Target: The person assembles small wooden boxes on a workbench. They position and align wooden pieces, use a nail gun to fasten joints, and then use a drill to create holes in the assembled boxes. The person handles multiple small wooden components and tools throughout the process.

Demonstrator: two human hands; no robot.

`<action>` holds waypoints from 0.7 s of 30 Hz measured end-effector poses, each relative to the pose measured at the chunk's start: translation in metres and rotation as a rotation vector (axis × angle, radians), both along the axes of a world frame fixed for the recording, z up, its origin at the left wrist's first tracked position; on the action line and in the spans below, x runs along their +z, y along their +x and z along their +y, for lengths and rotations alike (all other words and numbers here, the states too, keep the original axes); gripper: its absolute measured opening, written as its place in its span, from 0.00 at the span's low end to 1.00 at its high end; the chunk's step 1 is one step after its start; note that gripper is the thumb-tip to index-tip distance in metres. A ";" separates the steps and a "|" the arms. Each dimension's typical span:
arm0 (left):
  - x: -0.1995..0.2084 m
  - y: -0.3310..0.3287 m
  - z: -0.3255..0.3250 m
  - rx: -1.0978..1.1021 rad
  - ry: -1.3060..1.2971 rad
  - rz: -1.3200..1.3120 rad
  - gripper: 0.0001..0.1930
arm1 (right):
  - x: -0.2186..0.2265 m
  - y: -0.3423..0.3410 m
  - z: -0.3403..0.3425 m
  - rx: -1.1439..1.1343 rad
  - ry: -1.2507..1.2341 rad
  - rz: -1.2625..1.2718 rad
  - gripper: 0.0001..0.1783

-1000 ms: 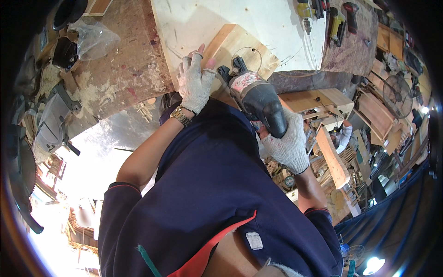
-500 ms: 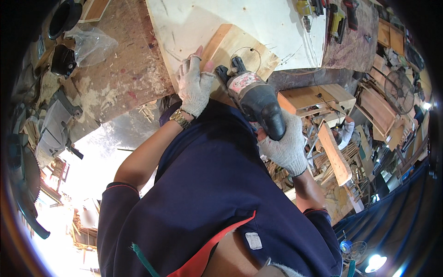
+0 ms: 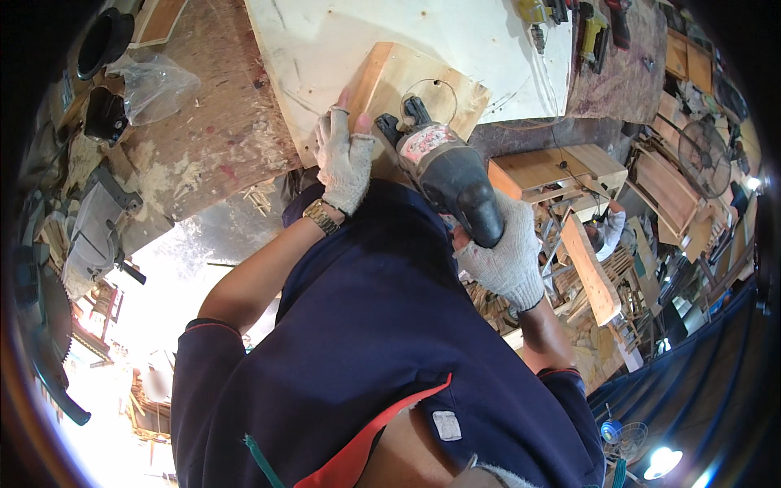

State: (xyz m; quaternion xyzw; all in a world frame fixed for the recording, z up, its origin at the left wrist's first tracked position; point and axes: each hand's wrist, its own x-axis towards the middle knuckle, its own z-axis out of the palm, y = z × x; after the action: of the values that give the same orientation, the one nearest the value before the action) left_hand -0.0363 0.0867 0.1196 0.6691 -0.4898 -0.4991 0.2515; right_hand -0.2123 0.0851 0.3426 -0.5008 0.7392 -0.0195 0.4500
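My right hand point(image 3: 506, 254), in a white knitted glove, is closed round the rear of a black power tool point(image 3: 451, 183) that looks like a jigsaw. The tool's forked front reaches over the pale face of a wooden box-like workpiece point(image 3: 462, 96), by a thin drawn circle with a small dark hole at its edge. Whether its blade touches the wood is hidden. My left hand point(image 3: 346, 163), also gloved with bare fingertips, rests with outstretched fingers against the workpiece's left side near its front edge.
Under the workpiece lies a large pale sheet point(image 3: 313, 49) on a stained workbench point(image 3: 224, 106). Several power tools point(image 3: 594, 37) sit at the back right, a clear plastic bag point(image 3: 159, 85) at the left. Wooden cabinets point(image 3: 561, 175) and a person point(image 3: 608, 232) are at the right.
The workpiece, the pale sheet and the tool's front sit slightly farther left in view. Both hands keep almost the same pose, the right one still gripping the jigsaw.
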 end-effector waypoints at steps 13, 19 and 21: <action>0.003 -0.017 0.009 0.088 0.031 0.028 0.31 | -0.003 -0.004 -0.003 0.043 -0.075 0.009 0.14; 0.003 -0.027 0.013 0.139 0.111 0.036 0.32 | -0.001 -0.006 -0.012 0.030 -0.046 -0.006 0.13; 0.001 -0.028 0.014 0.115 0.081 0.018 0.33 | 0.000 -0.010 -0.009 0.045 0.024 0.025 0.20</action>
State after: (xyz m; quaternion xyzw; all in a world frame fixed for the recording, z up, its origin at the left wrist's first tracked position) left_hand -0.0639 0.1011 0.1203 0.7012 -0.4276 -0.5095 0.2568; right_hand -0.2222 0.0759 0.3423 -0.5123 0.7334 0.0058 0.4469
